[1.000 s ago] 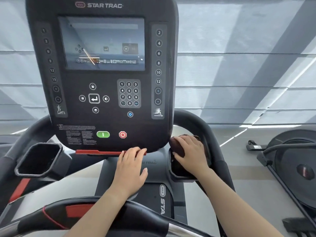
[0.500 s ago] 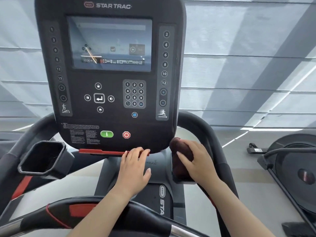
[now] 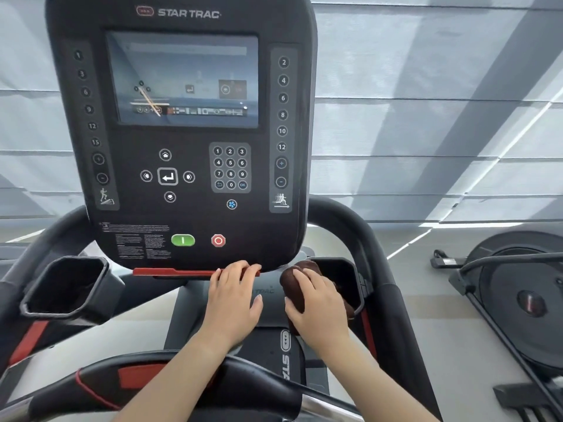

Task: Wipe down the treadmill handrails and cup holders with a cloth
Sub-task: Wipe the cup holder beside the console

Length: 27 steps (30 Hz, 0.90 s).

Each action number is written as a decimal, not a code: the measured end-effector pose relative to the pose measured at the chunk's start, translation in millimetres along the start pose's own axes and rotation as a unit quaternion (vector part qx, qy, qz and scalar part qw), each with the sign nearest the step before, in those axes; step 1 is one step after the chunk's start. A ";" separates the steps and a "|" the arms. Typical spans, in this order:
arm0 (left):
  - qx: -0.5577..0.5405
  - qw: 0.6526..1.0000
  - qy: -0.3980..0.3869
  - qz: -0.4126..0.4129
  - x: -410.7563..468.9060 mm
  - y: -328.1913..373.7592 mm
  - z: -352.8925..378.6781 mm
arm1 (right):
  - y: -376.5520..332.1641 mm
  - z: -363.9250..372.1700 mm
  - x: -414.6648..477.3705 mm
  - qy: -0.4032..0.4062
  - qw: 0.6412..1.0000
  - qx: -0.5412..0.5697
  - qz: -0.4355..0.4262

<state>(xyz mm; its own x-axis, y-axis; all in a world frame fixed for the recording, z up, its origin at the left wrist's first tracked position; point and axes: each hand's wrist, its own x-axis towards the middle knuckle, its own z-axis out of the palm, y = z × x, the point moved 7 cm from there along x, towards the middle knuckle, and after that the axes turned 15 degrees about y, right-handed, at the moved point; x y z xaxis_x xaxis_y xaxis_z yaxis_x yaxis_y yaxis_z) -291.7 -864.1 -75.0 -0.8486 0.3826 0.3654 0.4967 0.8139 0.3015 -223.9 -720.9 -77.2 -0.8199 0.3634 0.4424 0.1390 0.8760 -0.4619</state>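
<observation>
My right hand [image 3: 318, 303] presses a dark brown cloth [image 3: 294, 283] against the left rim of the right cup holder [image 3: 345, 274]. Part of the cloth hangs inside the holder under my palm. My left hand [image 3: 233, 295] rests flat below the console, its fingertips touching the red bar [image 3: 170, 272] at the console's lower edge; it holds nothing. The left cup holder [image 3: 65, 289] stands uncovered at the left. Black handrails curve up on the left [image 3: 39, 248] and right [image 3: 362, 239], and a front crossbar [image 3: 213, 388] passes under my forearms.
The Star Trac console [image 3: 182, 132] with screen and keypad fills the upper middle. Another exercise machine [image 3: 524, 300] stands on the floor at the right. Grey blinds cover the window behind.
My right hand has dragged the cloth leftward out of the right cup holder's middle onto its left rim, exposing the holder's right side. My left hand has stayed at the red bar.
</observation>
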 end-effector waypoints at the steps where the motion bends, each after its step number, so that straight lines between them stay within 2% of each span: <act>1: 0.001 1.000 -0.001 0.001 -0.2 -0.1 0.3 | -0.1 3.4 6.7 -0.004 1.000 -0.005 0.018; 4: 0.000 1.000 -0.005 0.003 -1.4 -1.8 1.1 | 0.9 14.1 10.7 -0.050 0.998 -0.001 0.045; 10: 0.003 1.000 -0.016 0.006 -1.0 -1.9 3.2 | 7.2 -16.2 -5.8 -0.048 0.997 0.056 0.011; 16: 0.000 1.000 -0.008 0.000 -0.9 -2.6 5.7 | 28.5 -74.0 -16.6 0.100 0.995 0.016 -0.022; 20: 0.012 1.000 -0.014 -0.008 -0.4 -1.4 8.5 | 46.7 -53.5 -35.8 0.086 0.996 -0.012 -0.001; 27: 0.024 1.000 -0.013 -0.002 0.6 -2.0 9.0 | 19.9 -21.3 -33.7 0.065 0.994 0.023 -0.090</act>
<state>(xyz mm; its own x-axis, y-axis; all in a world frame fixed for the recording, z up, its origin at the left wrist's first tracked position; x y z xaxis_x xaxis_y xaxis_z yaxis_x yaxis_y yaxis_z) -294.8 -861.6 -83.3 -0.8555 0.3896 0.3412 0.4841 0.8356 0.2597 -181.7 -709.0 -84.9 -0.7496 0.2426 0.6158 -0.0321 0.9160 -0.3999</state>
